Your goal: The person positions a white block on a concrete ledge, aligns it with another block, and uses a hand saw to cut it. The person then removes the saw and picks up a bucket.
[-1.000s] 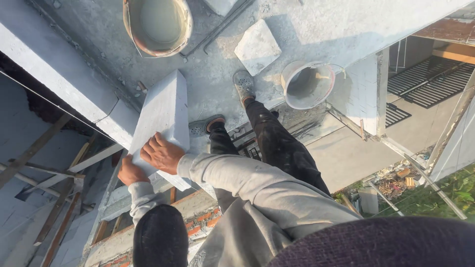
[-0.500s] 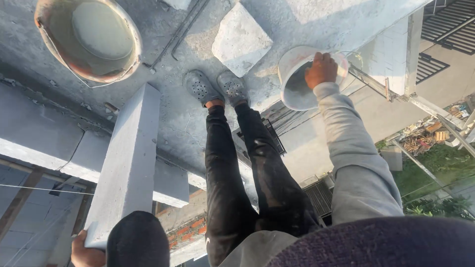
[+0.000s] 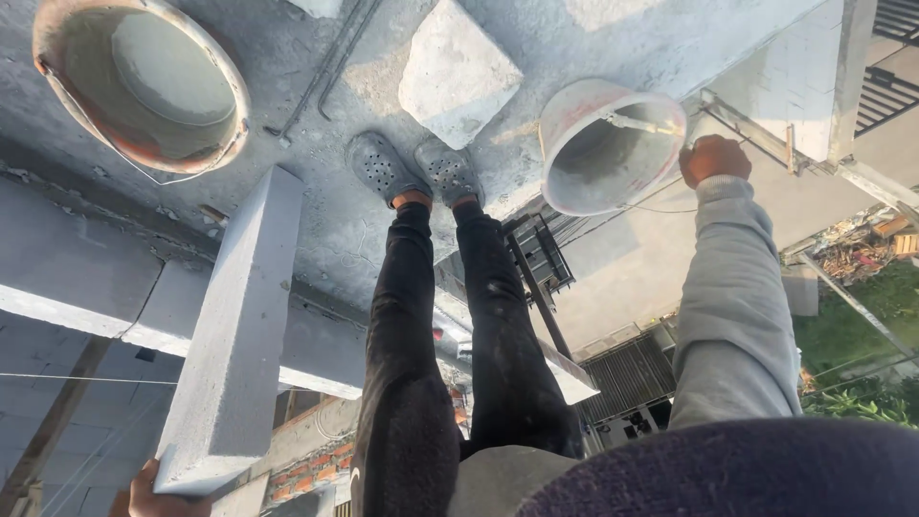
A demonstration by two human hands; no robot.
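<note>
My right hand (image 3: 713,158), in a grey sleeve, is closed in a fist at the right rim of a white mortar-stained bucket (image 3: 603,153). The bucket hangs tilted with its mouth toward me. My left hand (image 3: 153,493) shows only partly at the bottom left edge. It grips the near end of a long grey concrete block (image 3: 239,325), which leans up from the slab's edge. My legs in black trousers and my grey perforated clogs (image 3: 416,172) stand on the rough concrete slab (image 3: 325,220) between block and bucket.
A larger round bucket (image 3: 144,86) with a rusty rim sits on the slab at the upper left. A square concrete block piece (image 3: 459,72) lies beyond my feet. A row of laid grey blocks (image 3: 67,268) runs along the slab's edge, with a drop to ground and rooftops below on the right.
My right hand left the long block, reached the white bucket and now holds it tilted at its right rim. The left hand alone keeps the block.
</note>
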